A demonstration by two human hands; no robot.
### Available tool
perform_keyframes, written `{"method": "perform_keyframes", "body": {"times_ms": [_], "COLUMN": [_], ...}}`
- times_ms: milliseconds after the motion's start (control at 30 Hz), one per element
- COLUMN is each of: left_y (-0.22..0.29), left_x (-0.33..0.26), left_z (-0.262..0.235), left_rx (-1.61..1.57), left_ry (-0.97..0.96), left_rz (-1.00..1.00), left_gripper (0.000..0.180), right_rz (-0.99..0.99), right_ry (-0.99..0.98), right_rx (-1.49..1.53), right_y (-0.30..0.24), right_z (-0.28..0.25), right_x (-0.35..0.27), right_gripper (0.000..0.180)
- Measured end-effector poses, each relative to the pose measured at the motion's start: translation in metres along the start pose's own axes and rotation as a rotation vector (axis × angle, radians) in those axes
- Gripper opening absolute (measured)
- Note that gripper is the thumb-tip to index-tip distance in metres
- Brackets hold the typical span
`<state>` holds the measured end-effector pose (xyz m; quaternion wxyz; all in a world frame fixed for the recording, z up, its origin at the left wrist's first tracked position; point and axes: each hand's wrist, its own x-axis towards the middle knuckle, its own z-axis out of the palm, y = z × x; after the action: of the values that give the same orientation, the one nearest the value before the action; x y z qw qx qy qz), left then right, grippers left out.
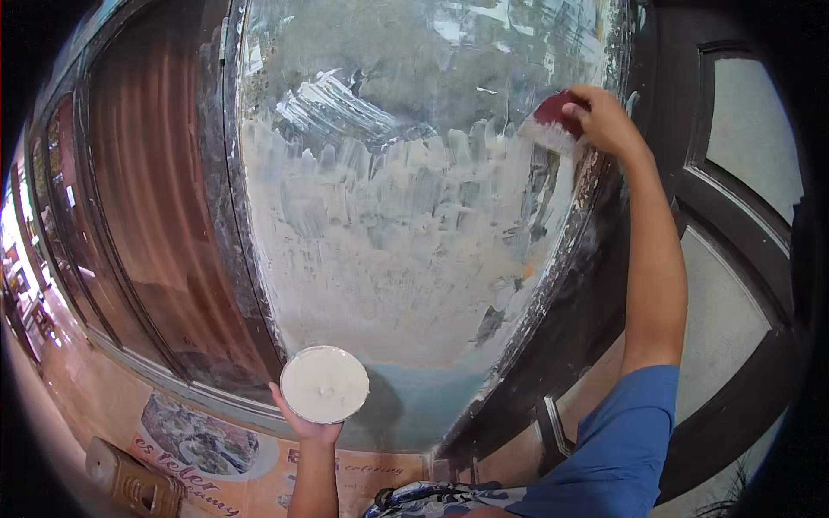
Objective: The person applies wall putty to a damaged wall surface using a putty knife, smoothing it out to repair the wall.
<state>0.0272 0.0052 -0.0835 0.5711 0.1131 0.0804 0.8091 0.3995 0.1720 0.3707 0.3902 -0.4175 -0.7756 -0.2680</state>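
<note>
Coating the Wall (371, 250)

We grip the red scraper (553, 110) in the right hand (602, 121) at the wall's upper right; our left hand (314, 429) supports the container (368, 393) of pale paste (325, 378) below. We should keep blade angle low, pressure even.

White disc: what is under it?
The left hand. Its thumb and wrist show past the edge of the white disc; the other fingers and the disc's underside are covered.
</note>
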Motion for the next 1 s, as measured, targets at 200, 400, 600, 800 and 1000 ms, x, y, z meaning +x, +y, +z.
{"method": "perform_keyframes", "body": {"times_ms": [200,400,600,800,1000], "left_y": [0.009,0.01,0.009,0.013,0.008], "left_x": [-0.002,-0.003,-0.002,-0.009,-0.004], "left_z": [-0.002,-0.002,-0.003,0.002,0.002], "left_rx": [0.016,0.014,0.02,0.041,0.037], "left_ry": [-0.013,-0.001,0.034,-0.007,0.019], "left_rz": [0.011,0.004,-0.008,0.001,-0.01], "left_gripper": [0.078,0.077,0.078,0.078,0.078], "right_rz": [0.025,0.032,-0.026,-0.018,0.04], "right_ry": [-0.263,-0.366,0.139,-0.453,-0.379], "right_rx": [0.158,0.013,0.019,0.015,-0.007], "right_y": [-0.016,-0.017,-0.01,-0.026,-0.012], "right_z": [-0.001,0.033,-0.013,0.015,0.023], "right_x": [-0.013,-0.016,0.013,-0.019,-0.008], "right_gripper": [0.016,0.012,0.014,0.017,0.019]}}
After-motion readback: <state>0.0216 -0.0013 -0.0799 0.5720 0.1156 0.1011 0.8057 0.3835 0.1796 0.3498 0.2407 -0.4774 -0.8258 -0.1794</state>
